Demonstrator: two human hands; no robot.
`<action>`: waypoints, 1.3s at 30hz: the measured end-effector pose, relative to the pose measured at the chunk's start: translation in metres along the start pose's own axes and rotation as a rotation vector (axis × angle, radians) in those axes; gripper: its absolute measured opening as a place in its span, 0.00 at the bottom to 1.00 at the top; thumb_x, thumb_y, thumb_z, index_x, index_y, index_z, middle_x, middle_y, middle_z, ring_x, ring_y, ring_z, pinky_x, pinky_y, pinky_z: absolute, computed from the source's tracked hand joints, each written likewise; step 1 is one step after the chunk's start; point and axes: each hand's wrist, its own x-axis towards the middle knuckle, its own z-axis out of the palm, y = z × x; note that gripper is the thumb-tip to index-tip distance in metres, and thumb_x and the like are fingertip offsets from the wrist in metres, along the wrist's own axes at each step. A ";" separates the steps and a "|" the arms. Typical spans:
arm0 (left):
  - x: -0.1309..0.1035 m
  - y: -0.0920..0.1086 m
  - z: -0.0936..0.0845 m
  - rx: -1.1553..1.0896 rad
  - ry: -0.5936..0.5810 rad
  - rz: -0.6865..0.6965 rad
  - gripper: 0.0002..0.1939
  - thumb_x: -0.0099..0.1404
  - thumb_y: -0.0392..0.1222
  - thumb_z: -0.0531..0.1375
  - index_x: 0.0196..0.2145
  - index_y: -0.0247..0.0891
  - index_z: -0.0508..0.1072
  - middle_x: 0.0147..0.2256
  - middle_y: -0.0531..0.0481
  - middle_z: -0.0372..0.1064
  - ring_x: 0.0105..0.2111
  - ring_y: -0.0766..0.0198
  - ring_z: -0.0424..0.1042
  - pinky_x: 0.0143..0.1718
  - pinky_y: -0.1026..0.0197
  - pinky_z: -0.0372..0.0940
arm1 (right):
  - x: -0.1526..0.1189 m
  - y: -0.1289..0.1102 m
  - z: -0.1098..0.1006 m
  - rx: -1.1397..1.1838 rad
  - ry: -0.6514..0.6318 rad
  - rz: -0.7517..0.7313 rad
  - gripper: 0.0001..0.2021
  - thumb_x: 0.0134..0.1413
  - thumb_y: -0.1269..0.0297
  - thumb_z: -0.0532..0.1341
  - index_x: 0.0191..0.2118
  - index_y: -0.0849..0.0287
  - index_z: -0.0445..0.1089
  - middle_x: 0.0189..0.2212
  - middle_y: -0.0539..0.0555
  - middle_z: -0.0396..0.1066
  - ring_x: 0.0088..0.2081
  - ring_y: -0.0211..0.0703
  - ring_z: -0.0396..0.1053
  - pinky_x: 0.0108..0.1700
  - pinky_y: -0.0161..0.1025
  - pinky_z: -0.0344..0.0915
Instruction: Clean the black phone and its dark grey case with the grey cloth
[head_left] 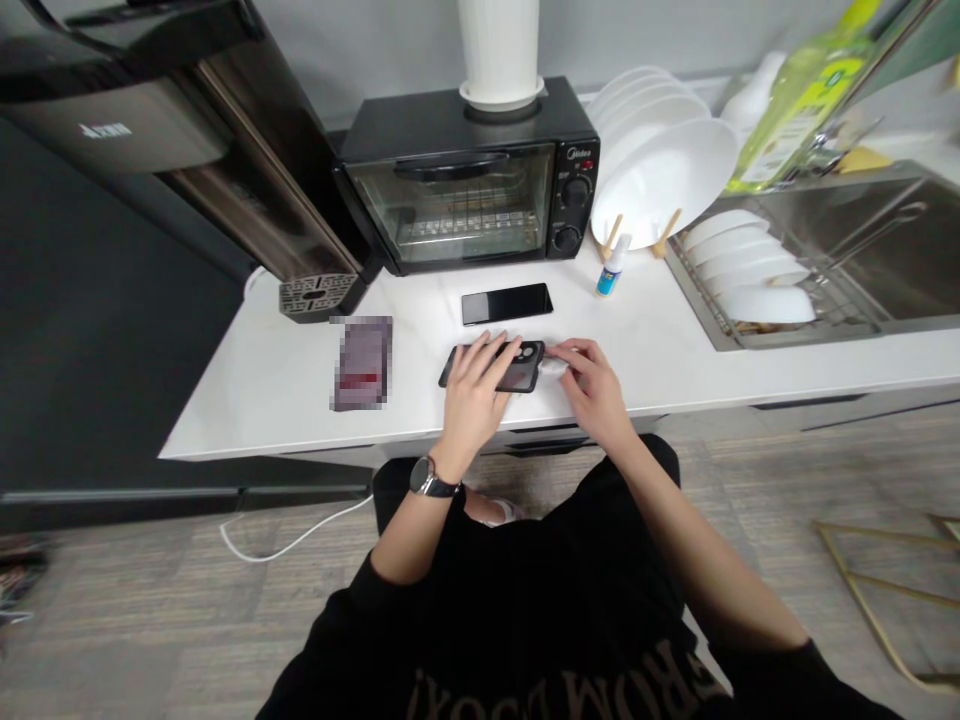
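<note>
A dark phone (519,376) lies back up on the white countertop, its round camera lenses showing at the right end. My left hand (474,388), with a watch on the wrist, reaches over the phone and holds it, fingers across its back and thumb by the near edge. At the phone's right end, my right hand (592,385) pinches a crumpled white wipe (553,368) that touches the phone's edge. Just beyond lies a second black phone (507,303), screen up. A small spray bottle (613,267) with a blue label stands upright farther right.
A black toaster oven (457,200) with a white pot (500,50) on top stands behind. Left are a drinks machine (262,170) and a blurred purple packet (364,365). Right are racked white plates (667,170), a sink (892,270) and a green bottle (795,110).
</note>
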 end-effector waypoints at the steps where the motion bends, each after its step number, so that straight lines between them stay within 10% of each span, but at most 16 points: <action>1: 0.001 0.002 -0.001 0.020 -0.044 -0.011 0.31 0.75 0.36 0.56 0.73 0.44 0.60 0.71 0.43 0.62 0.72 0.48 0.59 0.74 0.37 0.52 | -0.002 -0.001 0.005 0.046 -0.043 0.053 0.17 0.62 0.51 0.65 0.52 0.51 0.81 0.51 0.57 0.76 0.49 0.51 0.74 0.62 0.53 0.69; 5: 0.004 0.005 -0.005 0.053 -0.128 -0.036 0.34 0.74 0.36 0.56 0.75 0.42 0.56 0.69 0.41 0.64 0.71 0.48 0.60 0.74 0.38 0.50 | -0.005 -0.003 0.015 0.196 -0.115 0.170 0.24 0.63 0.43 0.63 0.54 0.53 0.79 0.36 0.52 0.80 0.35 0.43 0.75 0.47 0.46 0.75; 18: 0.019 0.009 -0.004 0.183 -0.159 0.061 0.45 0.63 0.26 0.57 0.76 0.42 0.52 0.64 0.34 0.60 0.72 0.39 0.55 0.73 0.26 0.44 | 0.009 -0.007 0.025 0.549 -0.014 0.321 0.25 0.47 0.38 0.74 0.43 0.53 0.80 0.39 0.52 0.83 0.39 0.43 0.77 0.45 0.43 0.77; 24: 0.043 -0.002 -0.010 0.209 -0.174 0.106 0.45 0.62 0.28 0.60 0.75 0.42 0.55 0.57 0.34 0.62 0.58 0.40 0.67 0.60 0.39 0.66 | 0.038 0.002 0.028 0.529 0.036 0.277 0.25 0.46 0.35 0.74 0.29 0.53 0.72 0.26 0.48 0.74 0.29 0.38 0.69 0.35 0.38 0.71; 29: 0.076 -0.011 -0.008 0.089 -0.067 0.032 0.42 0.63 0.34 0.66 0.72 0.43 0.60 0.57 0.36 0.65 0.57 0.38 0.69 0.60 0.39 0.65 | 0.076 -0.006 0.031 0.328 0.165 0.038 0.25 0.58 0.33 0.65 0.44 0.50 0.70 0.31 0.49 0.75 0.34 0.42 0.74 0.41 0.42 0.75; 35: 0.112 -0.033 0.011 -0.462 0.039 0.061 0.27 0.70 0.35 0.61 0.64 0.46 0.66 0.58 0.44 0.72 0.59 0.49 0.73 0.61 0.48 0.69 | 0.098 -0.039 0.039 -0.106 0.215 -0.467 0.25 0.76 0.44 0.42 0.54 0.50 0.71 0.60 0.57 0.71 0.66 0.49 0.68 0.71 0.55 0.62; 39: 0.106 -0.042 0.033 -0.703 0.082 -0.022 0.15 0.69 0.35 0.63 0.53 0.41 0.73 0.49 0.48 0.76 0.53 0.50 0.78 0.58 0.47 0.73 | 0.097 -0.039 0.037 -0.275 0.123 -0.556 0.32 0.73 0.38 0.37 0.53 0.48 0.72 0.53 0.57 0.72 0.64 0.55 0.68 0.73 0.61 0.58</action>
